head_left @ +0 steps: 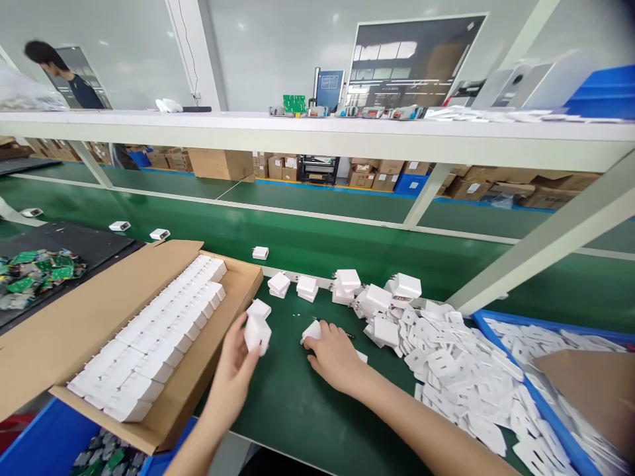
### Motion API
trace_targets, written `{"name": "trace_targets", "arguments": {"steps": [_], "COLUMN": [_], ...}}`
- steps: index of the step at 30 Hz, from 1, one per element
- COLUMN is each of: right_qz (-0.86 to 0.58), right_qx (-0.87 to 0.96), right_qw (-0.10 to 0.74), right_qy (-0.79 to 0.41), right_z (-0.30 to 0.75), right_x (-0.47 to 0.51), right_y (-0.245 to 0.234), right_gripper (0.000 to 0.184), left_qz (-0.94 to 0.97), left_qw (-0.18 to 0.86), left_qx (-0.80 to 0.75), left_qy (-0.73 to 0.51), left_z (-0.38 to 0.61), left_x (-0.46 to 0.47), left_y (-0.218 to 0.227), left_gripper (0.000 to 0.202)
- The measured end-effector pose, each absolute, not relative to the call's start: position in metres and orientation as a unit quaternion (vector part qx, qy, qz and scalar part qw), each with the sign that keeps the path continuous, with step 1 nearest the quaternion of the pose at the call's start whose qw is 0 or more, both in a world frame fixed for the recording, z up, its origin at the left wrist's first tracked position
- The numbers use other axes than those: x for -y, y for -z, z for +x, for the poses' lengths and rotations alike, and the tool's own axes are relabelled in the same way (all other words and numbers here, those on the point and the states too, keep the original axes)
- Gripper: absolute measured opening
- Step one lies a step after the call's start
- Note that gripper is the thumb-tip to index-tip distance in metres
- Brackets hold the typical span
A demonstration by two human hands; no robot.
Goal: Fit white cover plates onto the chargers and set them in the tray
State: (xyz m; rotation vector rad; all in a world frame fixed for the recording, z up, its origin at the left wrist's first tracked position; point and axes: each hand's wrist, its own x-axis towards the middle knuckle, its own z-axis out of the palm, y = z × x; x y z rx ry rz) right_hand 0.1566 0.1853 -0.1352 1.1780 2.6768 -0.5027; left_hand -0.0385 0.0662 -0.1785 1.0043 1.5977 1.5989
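Observation:
My left hand (pixel 233 367) is closed round a white charger block (pixel 257 332), held just right of an open cardboard box (pixel 74 317). The box holds neat rows of white charger blocks (pixel 159 337). My right hand (pixel 335 354) rests palm down on the green mat, its fingers curled over another white block (pixel 311 330). Several more white chargers (pixel 377 297) lie loose just beyond my right hand. A heap of flat white cover pieces (pixel 446 357) spreads to the right of them.
A blue bin (pixel 560 436) of white covers sits at far right with a cardboard sheet (pixel 595 390) on it. Green circuit boards (pixel 34 271) lie on a black mat at left. Single chargers (pixel 159 234) lie on the green conveyor. A person (pixel 64 76) stands far left behind the shelf.

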Motion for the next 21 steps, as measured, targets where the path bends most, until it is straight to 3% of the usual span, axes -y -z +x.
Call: {"name": "trace_targets", "arguments": {"steps": [4, 8, 10, 21], "right_qz": [0.408, 0.411, 0.425, 0.521], "right_qx": [-0.898, -0.892, -0.881, -0.815], "right_qw": [0.034, -0.033, -0.042, -0.188], "right_qy": [0.161, 0.184, 0.202, 0.173], "right_z": [0.171, 0.203, 0.222, 0.321], "right_x": [-0.170, -0.152, -0.146, -0.133], "right_y": [0.138, 0.136, 0.141, 0.184], "right_gripper": [0.036, 0.038, 0.038, 0.036], "left_qz": [0.416, 0.501, 0.520, 0.606], "left_qw": [0.264, 0.028, -0.037, -0.128], "left_qx": [-0.677, -0.825, -0.833, -0.783], "left_qy": [-0.547, -0.261, -0.183, -0.056], "left_z": [-0.096, -0.147, -0.164, -0.187], "left_x": [-0.101, -0.148, -0.170, -0.214], "left_y": [0.139, 0.131, 0.137, 0.173], "left_gripper": [0.083, 0.075, 0.069, 0.053]}}
